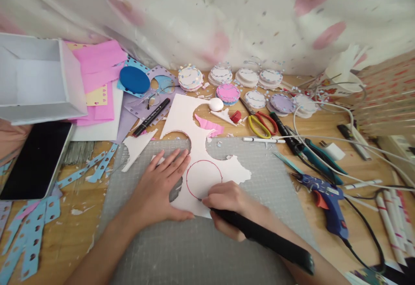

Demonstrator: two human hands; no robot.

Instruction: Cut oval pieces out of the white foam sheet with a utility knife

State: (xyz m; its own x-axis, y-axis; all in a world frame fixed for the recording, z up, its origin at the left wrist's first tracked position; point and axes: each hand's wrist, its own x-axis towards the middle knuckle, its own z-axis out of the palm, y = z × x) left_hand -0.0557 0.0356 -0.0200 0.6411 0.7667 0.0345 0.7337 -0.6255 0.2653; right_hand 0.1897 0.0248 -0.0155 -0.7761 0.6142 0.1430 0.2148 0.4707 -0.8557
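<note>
My left hand [162,185] lies flat with fingers spread on a white foam sheet [186,118] that has round holes cut out of it. A red circle [204,179] is drawn on the sheet. My right hand [228,200] grips a long black tool [262,237], and its tip touches the lower edge of the red circle. The sheet rests on a grey cutting mat [253,198].
Scissors [259,123], a blue glue gun [326,196], a black marker [151,117], a white pen [262,139] and cables lie around. Stacks of decorated round discs [227,92] line the back. A white box [35,77] and dark tablet [35,159] sit left, with blue paper scraps [29,233].
</note>
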